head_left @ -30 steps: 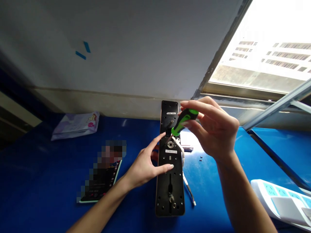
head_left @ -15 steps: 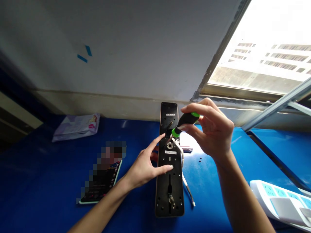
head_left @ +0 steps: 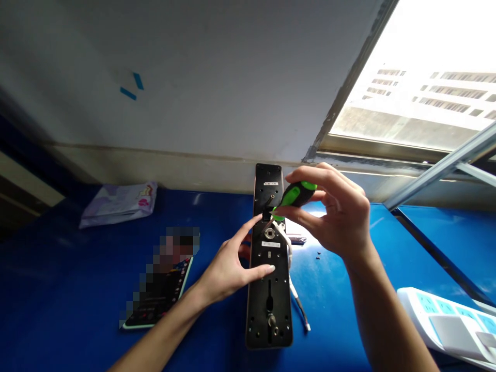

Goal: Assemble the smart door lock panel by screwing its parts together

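A long black door lock panel (head_left: 269, 289) lies on the blue table, its far end toward the wall. My left hand (head_left: 227, 271) grips its left edge, thumb on the face and index finger by a dark slot. Between thumb and fingers, my right hand (head_left: 341, 217) pinches a green and black screwdriver (head_left: 296, 196). The screwdriver is tilted, its shaft pointing down to the panel just above a round metal ring with a square hole (head_left: 269, 234); the exact contact of its tip is hard to make out. A white-sleeved cable (head_left: 289, 250) runs along the panel's right side.
Two or so tiny dark screws (head_left: 318, 255) lie right of the panel. A phone (head_left: 158, 294) is at left, partly blurred out, with a pale purple packet (head_left: 120, 204) behind it. A white power strip (head_left: 445, 320) and a metal window bar (head_left: 437, 165) are at right.
The screwdriver has turned in my right fingers; a green stripe on its handle now faces me, and the thumb has shifted toward the collar. My left hand keeps its hold on the panel.
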A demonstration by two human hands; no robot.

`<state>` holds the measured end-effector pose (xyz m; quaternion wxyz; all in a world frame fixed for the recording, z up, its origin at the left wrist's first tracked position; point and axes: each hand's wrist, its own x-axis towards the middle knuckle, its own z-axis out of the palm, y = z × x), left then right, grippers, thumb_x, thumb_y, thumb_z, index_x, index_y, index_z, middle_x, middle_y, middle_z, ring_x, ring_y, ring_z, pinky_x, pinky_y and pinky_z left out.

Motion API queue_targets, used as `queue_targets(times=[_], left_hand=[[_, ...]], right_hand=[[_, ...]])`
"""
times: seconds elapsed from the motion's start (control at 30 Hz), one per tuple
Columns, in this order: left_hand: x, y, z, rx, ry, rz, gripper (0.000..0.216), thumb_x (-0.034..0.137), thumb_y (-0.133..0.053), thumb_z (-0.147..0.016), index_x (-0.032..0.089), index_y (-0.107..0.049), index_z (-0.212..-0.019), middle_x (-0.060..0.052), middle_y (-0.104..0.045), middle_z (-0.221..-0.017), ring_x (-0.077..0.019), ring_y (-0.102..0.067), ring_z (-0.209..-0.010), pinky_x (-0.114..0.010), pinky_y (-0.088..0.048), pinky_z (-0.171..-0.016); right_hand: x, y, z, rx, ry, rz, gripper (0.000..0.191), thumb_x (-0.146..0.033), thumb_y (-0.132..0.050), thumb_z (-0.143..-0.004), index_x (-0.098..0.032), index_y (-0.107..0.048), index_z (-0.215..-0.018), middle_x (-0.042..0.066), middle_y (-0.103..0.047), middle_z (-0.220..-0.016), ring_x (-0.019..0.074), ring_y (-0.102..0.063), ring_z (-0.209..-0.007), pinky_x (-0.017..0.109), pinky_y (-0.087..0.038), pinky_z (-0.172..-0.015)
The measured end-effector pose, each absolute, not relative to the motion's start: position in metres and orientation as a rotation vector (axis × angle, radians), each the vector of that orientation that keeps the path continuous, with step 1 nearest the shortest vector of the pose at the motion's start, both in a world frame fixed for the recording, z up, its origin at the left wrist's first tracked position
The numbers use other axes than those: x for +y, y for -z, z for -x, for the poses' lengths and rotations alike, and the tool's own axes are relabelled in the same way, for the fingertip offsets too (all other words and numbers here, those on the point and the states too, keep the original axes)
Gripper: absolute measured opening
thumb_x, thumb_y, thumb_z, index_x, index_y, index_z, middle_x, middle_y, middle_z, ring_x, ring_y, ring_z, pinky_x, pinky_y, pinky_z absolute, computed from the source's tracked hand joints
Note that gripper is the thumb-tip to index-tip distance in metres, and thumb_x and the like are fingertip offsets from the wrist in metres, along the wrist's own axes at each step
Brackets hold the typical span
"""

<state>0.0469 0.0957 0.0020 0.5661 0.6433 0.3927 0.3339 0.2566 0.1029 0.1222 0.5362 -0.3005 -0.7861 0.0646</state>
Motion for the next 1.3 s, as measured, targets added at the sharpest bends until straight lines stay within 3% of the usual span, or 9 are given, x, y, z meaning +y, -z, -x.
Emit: queue_targets(times=[0.2, 0.53, 0.67, 0.77, 0.9, 1.03, 1.13, 1.2, 1.3], left_hand=[[0.095, -0.003, -0.047, 0.909, -0.805, -1.523, 0.101, 0.030, -0.090, -0.077, 0.030, -0.038, -0.165, -0.009, -0.076, -0.133, -0.0286, -0.079, -0.105, -0.043, -0.065, -0.095], [0.095, 0.000, -0.048, 0.926, -0.816, -1.538, 0.098, 0.031, -0.091, -0.078, 0.033, -0.041, -0.162, -0.007, -0.073, -0.137, -0.0287, -0.079, -0.107, -0.041, -0.065, -0.095], [0.092, -0.002, -0.049, 0.940, -0.792, -1.562, 0.105, 0.030, -0.087, -0.081, 0.038, -0.028, -0.168, -0.006, -0.072, -0.137, -0.0293, -0.078, -0.111, -0.043, -0.065, -0.097], [0.089, -0.006, -0.048, 1.003, -0.812, -1.752, 0.107, 0.031, -0.085, -0.083, 0.040, -0.023, -0.169, -0.009, -0.062, -0.151, -0.0313, -0.072, -0.122, -0.050, -0.061, -0.107], [0.088, -0.017, -0.047, 1.176, -0.988, -2.053, 0.082, 0.040, -0.072, -0.093, 0.036, -0.035, -0.166, -0.012, -0.045, -0.162, -0.0363, -0.057, -0.142, -0.059, -0.052, -0.117], [0.090, -0.036, -0.060, 1.086, -1.170, -2.346, 0.057, 0.033, -0.065, -0.098, 0.032, -0.054, -0.153, -0.010, -0.054, -0.150, -0.0326, -0.057, -0.139, -0.056, -0.053, -0.117], [0.092, -0.050, -0.083, 0.846, -1.143, -2.534, 0.035, 0.024, -0.062, -0.101, 0.026, -0.069, -0.135, -0.009, -0.066, -0.135, -0.0295, -0.059, -0.133, -0.050, -0.055, -0.113], [0.094, -0.057, -0.103, 0.725, -1.050, -2.610, 0.027, 0.021, -0.060, -0.103, 0.021, -0.073, -0.126, -0.010, -0.071, -0.126, -0.0274, -0.065, -0.123, -0.046, -0.059, -0.104], [0.098, -0.061, -0.132, 0.692, -0.801, -2.747, 0.023, 0.019, -0.062, -0.102, 0.016, -0.075, -0.120, -0.011, -0.076, -0.116, -0.0285, -0.071, -0.110, -0.047, -0.062, -0.095]], right_hand=[[0.092, -0.125, -0.260, -1.994, -0.436, 0.632, 0.059, -0.006, -0.074, -0.093, -0.028, -0.062, -0.146, 0.006, -0.076, -0.136, 0.0227, -0.077, -0.117, 0.036, -0.070, -0.090], [0.096, -0.125, -0.258, -2.032, -0.242, 0.550, 0.054, -0.005, -0.080, -0.088, -0.026, -0.070, -0.137, 0.002, -0.081, -0.122, 0.0169, -0.080, -0.101, 0.027, -0.071, -0.081], [0.093, -0.128, -0.256, -2.013, -0.236, 0.618, 0.041, -0.014, -0.085, -0.087, -0.023, -0.074, -0.126, 0.002, -0.082, -0.118, 0.0162, -0.080, -0.096, 0.025, -0.071, -0.078], [0.090, -0.134, -0.260, -1.973, -0.283, 0.710, 0.039, -0.016, -0.085, -0.088, -0.024, -0.073, -0.124, 0.001, -0.082, -0.117, 0.0165, -0.081, -0.097, 0.026, -0.071, -0.082], [0.082, -0.150, -0.281, -1.873, -0.266, 0.795, 0.038, -0.016, -0.082, -0.090, -0.025, -0.069, -0.124, 0.000, -0.080, -0.116, 0.0175, -0.081, -0.100, 0.031, -0.071, -0.087], [0.070, -0.163, -0.318, -2.012, -0.255, 1.014, 0.033, -0.024, -0.087, -0.086, -0.025, -0.068, -0.114, -0.002, -0.080, -0.103, 0.0171, -0.081, -0.092, 0.031, -0.070, -0.088], [0.068, -0.164, -0.342, -2.174, -0.417, 1.414, 0.031, -0.025, -0.089, -0.083, -0.024, -0.066, -0.104, -0.001, -0.078, -0.087, 0.0179, -0.079, -0.076, 0.027, -0.066, -0.066], [0.072, -0.162, -0.352, -2.182, -0.480, 1.655, 0.030, -0.024, -0.089, -0.082, -0.023, -0.064, -0.099, -0.001, -0.074, -0.079, 0.0169, -0.074, -0.065, 0.023, -0.056, -0.052], [0.081, -0.157, -0.359, -2.166, -0.477, 1.759, 0.031, -0.024, -0.090, -0.082, -0.023, -0.063, -0.096, -0.002, -0.071, -0.075, 0.0131, -0.065, -0.059, 0.021, -0.047, -0.048]])
